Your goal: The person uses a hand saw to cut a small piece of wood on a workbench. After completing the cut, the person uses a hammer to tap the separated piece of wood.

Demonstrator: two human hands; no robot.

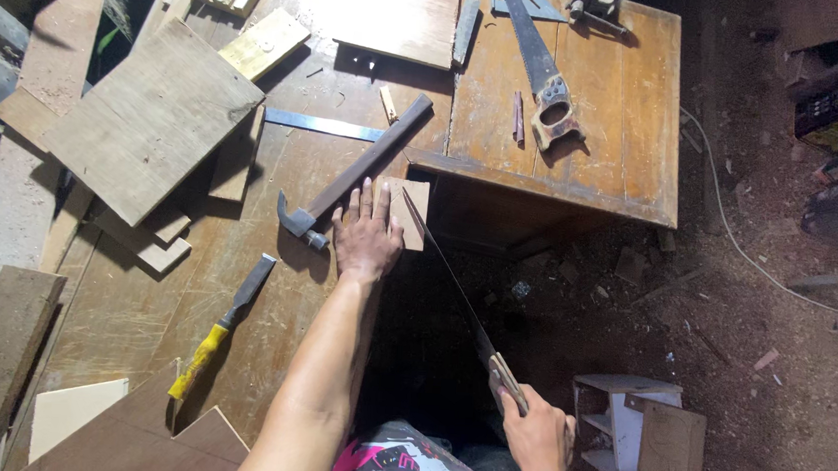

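— What's the biggest thing in view?

— The long wooden workbench (271,285), running from the bottom left up to the top. A second, reddish wooden table (619,131) butts against its right side, and a spare handsaw (543,73) lies on that one. A large square plywood board (150,117) sits tilted on the bench's left part.

— And the work itself?

— A small wooden piece (411,214) lies at the bench's right edge, sticking out a little over the gap. The left hand (367,234) is flat on it, fingers spread, pressing down on its left part. The right hand (538,437) is well back from it, low in the view, closed around the wooden handle of a handsaw (454,291). The thin blade slants up and to the left from that hand, and its tip meets the small piece just beside the left hand's fingertips.

— Anything close by?

— A claw hammer (345,178) lies diagonally just left of the left hand, head nearest the wrist. Farther left, a chisel (219,330) with a yellow handle rests on the bench. Below right, on the dirt floor, stands a small wooden box frame (644,443).
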